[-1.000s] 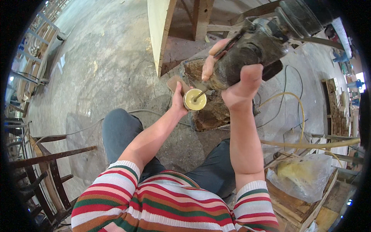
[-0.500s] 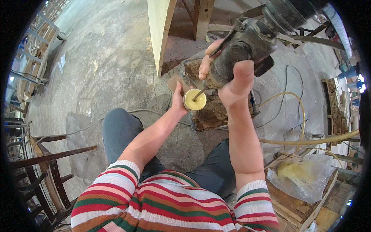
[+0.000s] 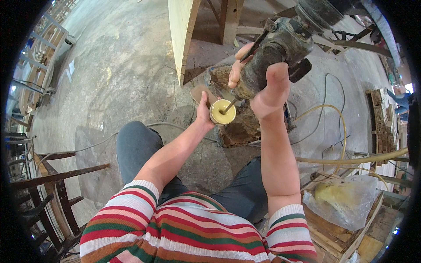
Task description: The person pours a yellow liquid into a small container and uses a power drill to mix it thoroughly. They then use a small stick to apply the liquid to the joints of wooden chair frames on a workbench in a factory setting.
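My left hand [image 3: 204, 113] is wrapped round a small cup [image 3: 218, 118] of thick yellow liquid, its open top facing me. My right hand [image 3: 272, 96] grips a worn, dark power drill [image 3: 276, 48], thumb on the near side and fingertips round the far side. A thin metal rod [image 3: 230, 105] runs from the drill down into the yellow liquid, where a dip shows round it. The rod's lower end is hidden. A flat brown piece [image 3: 199, 94] shows just beyond my left hand; whether I hold it, I cannot tell.
Below the cup, a stained brown tray-like thing [image 3: 241, 131] lies on the concrete floor. A pale wooden panel [image 3: 180, 39] stands ahead. A yellow hose [image 3: 355, 161] and grey cables cross the floor. A plastic bag [image 3: 344, 201] rests on wood at right; dark wooden frames [image 3: 57, 175] stand left.
The cup has shifted slightly right, and the drill has tilted a little. The dip in the yellow liquid round the rod looks wider and deeper. Both hands keep their grip.
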Demonstrator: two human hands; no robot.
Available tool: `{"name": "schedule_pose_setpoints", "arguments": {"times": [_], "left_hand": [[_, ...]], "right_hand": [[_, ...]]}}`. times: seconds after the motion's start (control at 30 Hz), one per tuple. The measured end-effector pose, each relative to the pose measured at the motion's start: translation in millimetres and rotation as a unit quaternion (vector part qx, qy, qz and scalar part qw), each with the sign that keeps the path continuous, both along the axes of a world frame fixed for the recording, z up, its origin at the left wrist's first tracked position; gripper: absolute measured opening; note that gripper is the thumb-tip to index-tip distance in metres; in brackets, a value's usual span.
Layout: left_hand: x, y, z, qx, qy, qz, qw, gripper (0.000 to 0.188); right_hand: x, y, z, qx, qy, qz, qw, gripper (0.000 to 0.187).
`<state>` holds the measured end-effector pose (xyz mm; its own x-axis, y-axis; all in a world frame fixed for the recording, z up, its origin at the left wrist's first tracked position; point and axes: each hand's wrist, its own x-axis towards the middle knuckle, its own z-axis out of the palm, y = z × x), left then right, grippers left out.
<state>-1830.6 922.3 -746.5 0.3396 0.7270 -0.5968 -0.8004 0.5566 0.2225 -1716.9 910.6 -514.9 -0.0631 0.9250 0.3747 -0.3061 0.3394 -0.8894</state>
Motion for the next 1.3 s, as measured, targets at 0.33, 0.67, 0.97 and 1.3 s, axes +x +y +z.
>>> {"name": "schedule_pose_setpoints", "arguments": {"times": [0.33, 0.67, 0.97, 1.3], "left_hand": [[-3, 0, -5, -0.007, 0.017, -0.01, 1.0, 0.058], [0, 1, -3, 0.002, 0.009, -0.005, 1.0, 0.056], [-2, 0, 0, -0.004, 0.019, 0.01, 1.0, 0.054], [-4, 1, -7, 0.016, 0.004, -0.003, 1.0, 0.056]], "right_hand": [[0, -11, 13, -0.004, 0.045, 0.008, 0.999, 0.073], [-1, -1, 1, 0.0, 0.017, -0.01, 1.0, 0.081], [0, -11, 17, -0.012, 0.016, -0.011, 1.0, 0.082], [-3, -6, 8, -0.002, 0.028, -0.011, 1.0, 0.077]]}}
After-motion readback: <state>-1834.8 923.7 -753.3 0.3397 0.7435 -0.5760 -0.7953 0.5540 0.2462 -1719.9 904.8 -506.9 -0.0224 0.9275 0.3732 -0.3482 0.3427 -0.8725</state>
